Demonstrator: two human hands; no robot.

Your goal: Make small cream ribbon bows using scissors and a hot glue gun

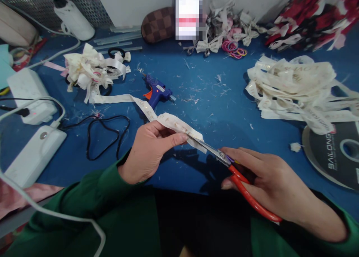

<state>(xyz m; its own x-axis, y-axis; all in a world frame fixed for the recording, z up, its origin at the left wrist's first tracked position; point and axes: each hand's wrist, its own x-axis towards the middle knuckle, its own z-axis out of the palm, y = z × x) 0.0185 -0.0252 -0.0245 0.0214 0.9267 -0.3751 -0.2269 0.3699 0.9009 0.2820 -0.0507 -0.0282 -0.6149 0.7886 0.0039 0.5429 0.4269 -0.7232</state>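
A long cream-white printed fabric ribbon (179, 125) is held folded over the middle of the desk's near edge, its tail running away toward the left side. The left hand (150, 148) pinches the fold between thumb and fingers. The right hand (269, 178) is curled around the red handles of a pair of steel-bladed scissors (224, 158), whose blades lie along the ribbon's right end; whether they have cut through it cannot be told.

Just beyond the left hand, a blue plastic glue gun with an orange trigger (157, 92) lies on the blue desk (196, 77). The ribbon's tail reaches a heap of cream and white fabric bows (86, 68) toward the far left corner. Between that heap and the near edge, a thin black looped cord (109, 133) lies beside two white plastic boxes (33, 96) at the left edge.

Toward the right edge spreads a loose pile of cream printed ribbon strips (291, 85), and nearer the person, partly under it, a round black spool marked BAILONG (322, 163). Along the far edge stands a brown checkered case (157, 27), with pink and yellow elastic bands (234, 49) to its right.
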